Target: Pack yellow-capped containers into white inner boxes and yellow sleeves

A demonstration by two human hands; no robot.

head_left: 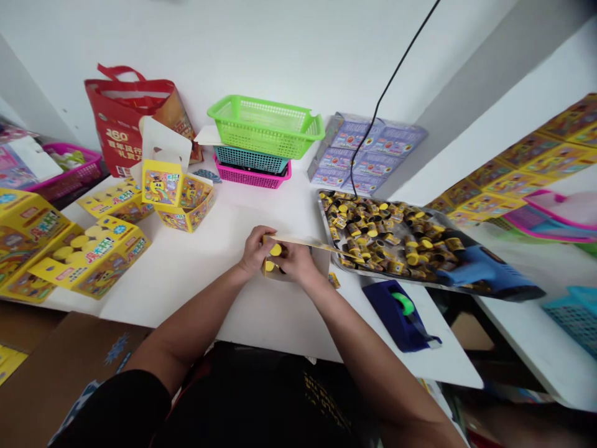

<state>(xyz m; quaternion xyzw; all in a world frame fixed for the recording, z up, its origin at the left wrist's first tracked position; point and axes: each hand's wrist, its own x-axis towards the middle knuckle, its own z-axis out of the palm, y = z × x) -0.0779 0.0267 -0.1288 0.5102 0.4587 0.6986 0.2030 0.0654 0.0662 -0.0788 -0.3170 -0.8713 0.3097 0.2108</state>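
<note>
An open cardboard box lies on the white table in front of me, its flap spread toward the right. My left hand is closed around the box's left edge. Inside, small tubs with yellow lids show between the hands. My right hand reaches into the box with fingers curled among the tubs; its fingertips and whatever they grip are hidden. Just right of the box lies one loose small tub.
A metal tray of yellow-and-black tubs stands right, with a blue heat-gun-like tool across its corner. Nearby is a blue tape dispenser. Yellow display boxes fill the left; stacked baskets and purple boxes stand behind.
</note>
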